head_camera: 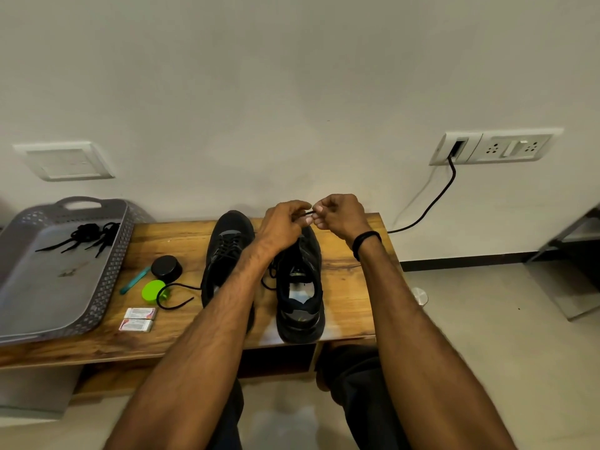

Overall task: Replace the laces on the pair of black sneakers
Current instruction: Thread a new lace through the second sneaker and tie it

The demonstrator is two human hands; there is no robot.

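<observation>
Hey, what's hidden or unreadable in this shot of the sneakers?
All in the head view:
right sneaker: toe hidden behind left hand, pinching the lace with right hand.
left sneaker: heel covered by the left forearm.
small boxes: print too small.
tray: left side cut by frame edge.

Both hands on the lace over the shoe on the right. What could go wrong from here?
1. The left hand and right hand pinch the lace above the right shoe, whose heel sits at the bench front edge; a hard tug could pull it off.
2. The left shoe trails a loose lace looping across the green lid edge; moving that shoe may drag the lid.
</observation>
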